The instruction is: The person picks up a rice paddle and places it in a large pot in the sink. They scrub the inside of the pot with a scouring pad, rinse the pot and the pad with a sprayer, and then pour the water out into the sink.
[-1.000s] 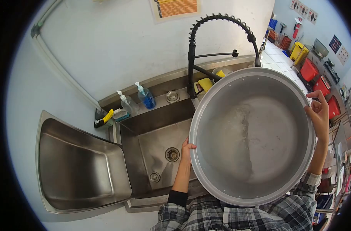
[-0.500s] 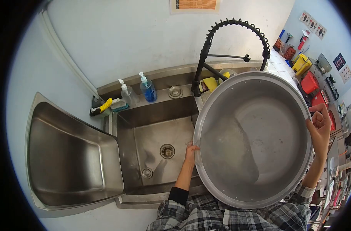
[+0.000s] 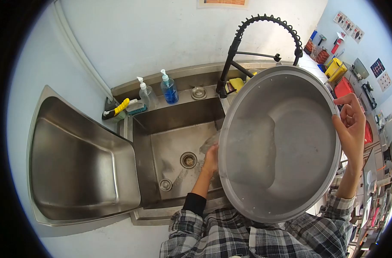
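Note:
A large round grey basin point(image 3: 299, 129) is tilted toward the sink point(image 3: 174, 142), with cloudy water pooled on its left side. Water spills over its left rim into the sink. My right hand point(image 3: 351, 124) grips the right rim, thumb and fingers closed on it. Against the left rim is my left hand point(image 3: 211, 161), its fingers partly hidden behind the basin. Near the sink's middle sits the drain point(image 3: 188, 160), with a metal stopper point(image 3: 165, 185) lying to its lower left.
A black spring faucet point(image 3: 234, 56) arches behind the basin. Along the back ledge stand a clear pump bottle point(image 3: 148, 96), a blue one point(image 3: 169, 91), a brush point(image 3: 136, 106), a strainer point(image 3: 199, 93) and a yellow sponge point(image 3: 236, 84). A steel basin point(image 3: 80, 159) is at left.
The grey basin has tilted further left, its right side raised with my right hand. The water has shifted toward the left rim and now runs into the sink.

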Demonstrator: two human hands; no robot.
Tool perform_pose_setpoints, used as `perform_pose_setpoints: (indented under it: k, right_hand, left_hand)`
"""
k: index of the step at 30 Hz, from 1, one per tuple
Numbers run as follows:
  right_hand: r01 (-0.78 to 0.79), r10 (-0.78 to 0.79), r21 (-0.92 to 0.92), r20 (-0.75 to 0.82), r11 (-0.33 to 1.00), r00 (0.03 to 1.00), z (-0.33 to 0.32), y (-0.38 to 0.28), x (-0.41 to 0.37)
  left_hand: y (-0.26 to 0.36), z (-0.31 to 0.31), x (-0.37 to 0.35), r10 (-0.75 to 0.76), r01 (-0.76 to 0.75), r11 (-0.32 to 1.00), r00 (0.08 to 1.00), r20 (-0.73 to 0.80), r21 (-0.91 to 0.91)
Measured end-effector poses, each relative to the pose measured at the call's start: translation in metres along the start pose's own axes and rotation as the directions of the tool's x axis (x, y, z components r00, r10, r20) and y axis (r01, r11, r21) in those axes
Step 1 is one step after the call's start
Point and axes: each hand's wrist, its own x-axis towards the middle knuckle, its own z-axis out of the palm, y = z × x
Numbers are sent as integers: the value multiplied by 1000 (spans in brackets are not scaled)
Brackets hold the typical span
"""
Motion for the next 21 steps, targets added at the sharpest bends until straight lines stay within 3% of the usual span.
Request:
perform_pose_setpoints:
  k: [1,3,4,6,7,9,13,15,19,21]
  right_hand:
    - [8,-8,-2,-5,1000,1000,2,-2,-1]
    - [16,-16,-3,-4,1000,1000,4,-5,-3]
    - [11,-11,1,-3,1000,1000,5,-7,-3]
    - [6,-6,7,-4,1000,1000,7,-9,-4]
    - [15,-15,4,-12,1000,1000,7,-10,-5]
    - [23,-23,0,-21,1000,1000,9,-12,-7]
    - [35,-36,-29,-41,999,999,11,-13,-10]
    - [38,-39,-29,-44,999,998,11,-14,-10]
    - [25,-26,-25,-45,999,999,13,-15,-11]
    - [37,-38,-17,-49,999,998,14,-17,-11]
  left_hand:
    - [1,-14,1,1,-1,1000,1000,-1,-2]
    - [0,-42,-4,74,-56,994,975,-208,88]
    - [0,-50,-9,75,-58,995,975,-210,86]
    - [2,-58,-21,138,-90,988,875,-464,123]
    - [3,-62,-23,136,-89,988,876,-463,123]
    - [-2,-86,-18,-9,2,1000,769,-639,-11]
    - [-24,-101,-11,57,-59,998,804,-592,16]
    - [-28,-87,-12,115,-205,978,664,-739,-31]
    - [-31,-84,-21,124,-225,972,730,-672,-64]
    - [-34,-83,-21,210,-267,964,732,-648,10]
